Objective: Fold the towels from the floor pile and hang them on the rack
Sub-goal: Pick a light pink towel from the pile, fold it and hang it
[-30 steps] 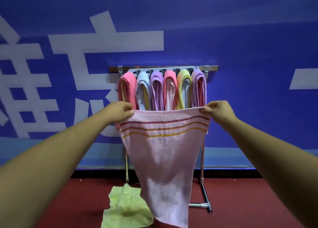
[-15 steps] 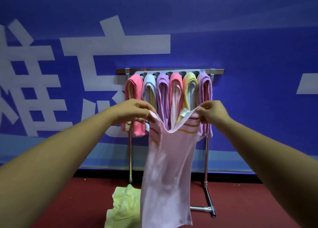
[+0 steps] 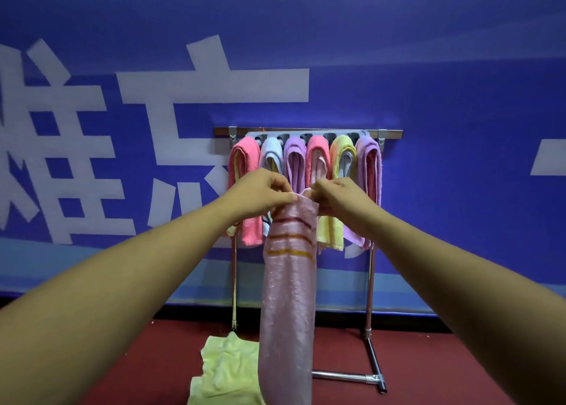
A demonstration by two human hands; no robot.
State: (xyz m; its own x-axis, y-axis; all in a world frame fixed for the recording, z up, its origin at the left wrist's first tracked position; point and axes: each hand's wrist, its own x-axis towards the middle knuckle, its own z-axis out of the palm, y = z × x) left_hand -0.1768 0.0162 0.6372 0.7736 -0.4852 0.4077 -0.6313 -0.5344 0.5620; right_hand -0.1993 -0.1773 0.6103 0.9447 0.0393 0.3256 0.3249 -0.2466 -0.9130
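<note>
Folding: I am pinching pink towel, halved lengthwise, with left hand and right hand; next, likely draping over rack, twelve o'clock.

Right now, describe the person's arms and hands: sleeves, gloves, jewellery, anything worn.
No sleeve shows on the left arm or the right arm; both are bare up to the frame edge. The left hand and the right hand are ungloved, with no watch, band or ring visible.

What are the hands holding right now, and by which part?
The pink striped towel, hanging folded lengthwise. The left hand and right hand both pinch its top edge, side by side.
</note>
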